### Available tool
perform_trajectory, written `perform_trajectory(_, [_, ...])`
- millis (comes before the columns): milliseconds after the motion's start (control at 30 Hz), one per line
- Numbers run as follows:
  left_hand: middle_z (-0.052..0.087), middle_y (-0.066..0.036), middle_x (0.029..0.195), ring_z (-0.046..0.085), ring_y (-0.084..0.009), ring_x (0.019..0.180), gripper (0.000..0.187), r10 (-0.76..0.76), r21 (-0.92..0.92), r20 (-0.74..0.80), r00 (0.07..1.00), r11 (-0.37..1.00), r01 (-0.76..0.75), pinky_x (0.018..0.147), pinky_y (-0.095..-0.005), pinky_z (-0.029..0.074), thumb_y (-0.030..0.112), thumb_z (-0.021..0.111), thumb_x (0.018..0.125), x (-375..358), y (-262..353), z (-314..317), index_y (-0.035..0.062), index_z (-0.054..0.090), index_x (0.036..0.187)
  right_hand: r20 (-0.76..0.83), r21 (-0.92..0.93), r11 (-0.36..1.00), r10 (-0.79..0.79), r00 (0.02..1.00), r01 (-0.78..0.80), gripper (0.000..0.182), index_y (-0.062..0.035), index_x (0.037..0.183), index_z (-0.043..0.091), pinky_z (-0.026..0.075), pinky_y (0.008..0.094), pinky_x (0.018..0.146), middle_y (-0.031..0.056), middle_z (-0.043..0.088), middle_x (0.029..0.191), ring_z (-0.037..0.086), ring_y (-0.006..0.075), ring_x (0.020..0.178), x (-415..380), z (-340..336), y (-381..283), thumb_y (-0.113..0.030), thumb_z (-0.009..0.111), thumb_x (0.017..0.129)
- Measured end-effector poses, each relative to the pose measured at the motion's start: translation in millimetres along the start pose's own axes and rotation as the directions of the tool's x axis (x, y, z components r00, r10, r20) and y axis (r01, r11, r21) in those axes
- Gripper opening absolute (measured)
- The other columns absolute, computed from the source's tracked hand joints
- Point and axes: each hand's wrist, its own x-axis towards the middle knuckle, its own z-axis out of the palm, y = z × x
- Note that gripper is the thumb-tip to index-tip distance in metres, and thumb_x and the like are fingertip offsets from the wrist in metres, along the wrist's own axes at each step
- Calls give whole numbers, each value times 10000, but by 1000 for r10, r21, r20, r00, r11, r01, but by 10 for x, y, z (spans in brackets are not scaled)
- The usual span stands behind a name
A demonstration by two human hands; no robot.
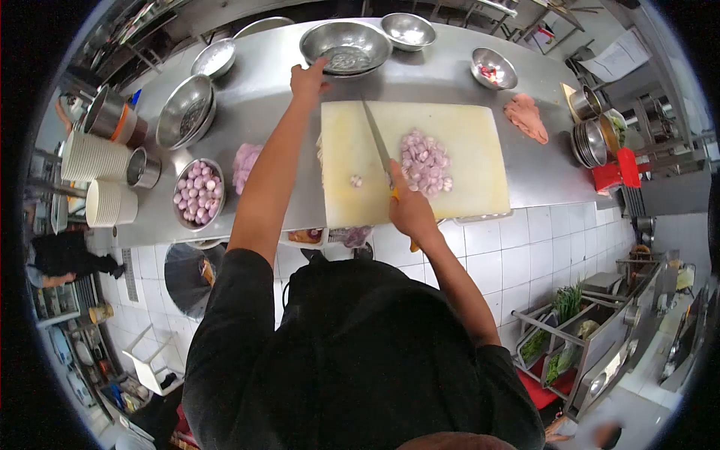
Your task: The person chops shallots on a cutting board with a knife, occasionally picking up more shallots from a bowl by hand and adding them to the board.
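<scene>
My right hand (412,210) is closed around the yellow handle of a kitchen knife (377,139), whose blade slants across the white cutting board (465,120). Right of the blade lies a pile of cut shallots (425,163); a small shallot piece (356,181) sits apart on the left. My left hand (308,81) reaches past the board to a wide metal bowl (346,46). Its fingers and thumb straddle the bowl's near left rim, though the exact contact is hard to make out. The bowl appears stacked on another.
On the steel table's left stand a bowl of whole shallots (199,193), a pink cloth (245,166) and stacked metal bowls (186,112). A small bowl with red pieces (493,69) and an orange-pink cloth (526,118) are at the right. A lined bin (187,281) stands below.
</scene>
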Motion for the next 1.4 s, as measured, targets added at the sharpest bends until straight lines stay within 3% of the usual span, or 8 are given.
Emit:
perform_trajectory(100, [563, -272, 1190, 687, -299, 871, 828, -17, -47, 170, 985, 999, 25, 616, -372, 644, 237, 814, 768, 506, -244, 164, -143, 332, 1324, 2, -25, 999, 29, 1000, -29, 831, -257, 1595, 117, 522, 564, 724, 288, 677, 795, 664, 470, 753, -1, 6, -13, -86, 529, 894])
perform_trajectory(367, [562, -281, 1094, 686, -312, 793, 607, -10, 107, 36, 999, 994, 6, 533, -391, 643, -23, 659, 790, 441, -192, 342, -124, 239, 1216, -16, -65, 998, 5, 1000, -6, 868, -227, 1603, 103, 532, 563, 707, 291, 672, 772, 675, 459, 728, 2, 33, -12, -66, 525, 862])
perform_trajectory(800, [564, -263, 1176, 673, -320, 954, 688, -106, 102, 398, 911, 992, 71, 628, -390, 667, 27, 695, 781, 86, -298, 1067, -84, 286, 1321, -9, -70, 997, 10, 1000, -10, 887, -236, 1605, 106, 529, 557, 683, 286, 666, 767, 670, 454, 716, -22, 24, -57, -62, 548, 855])
perform_trajectory(1033, [545, -273, 1215, 674, -338, 977, 620, -84, 51, 300, 950, 996, 72, 648, -414, 668, 32, 678, 798, -258, -353, 1386, -98, 325, 1292, 4, -59, 998, 35, 999, -35, 865, -247, 1602, 117, 528, 560, 696, 272, 669, 758, 672, 448, 719, -15, 9, -65, -80, 544, 868])
perform_trajectory(1167, [501, -277, 1255, 616, -331, 1070, 886, -78, -37, 370, 926, 994, 98, 783, -441, 643, 176, 808, 814, -381, -379, 1304, -123, 216, 1400, 11, -65, 996, 65, 998, -64, 850, -272, 1600, 119, 524, 568, 707, 280, 675, 778, 669, 463, 735, -12, -3, -94, -88, 529, 878])
perform_trajectory(1300, [695, -112, 924, 651, -163, 847, 524, 96, 267, 402, 910, 939, -216, 685, -298, 550, 322, 807, 836, -494, -89, 862, -58, 651, 1161, -1, -69, 996, 53, 999, -53, 833, -274, 1597, 127, 516, 581, 726, 295, 675, 801, 660, 485, 758, 17, 42, -37, -87, 511, 882])
perform_trajectory(1333, [698, -41, 770, 614, -111, 728, 328, 265, 185, 344, 901, 921, -342, 672, -264, 493, 307, 778, 849, -579, -30, 739, -1, 740, 955, 7, -46, 997, 59, 998, -59, 827, -265, 1594, 143, 508, 587, 735, 302, 665, 791, 654, 493, 761, 6, 18, -54, -83, 513, 877])
perform_trajectory(1400, [724, -63, 833, 633, -144, 725, 253, 307, 249, 331, 892, 884, -396, 706, -300, 510, 251, 742, 827, -757, 69, 375, 23, 740, 938, 3, -11, 1000, 21, 1000, -21, 819, -255, 1592, 156, 505, 583, 729, 303, 662, 786, 653, 492, 761, -23, -17, -60, -79, 516, 878])
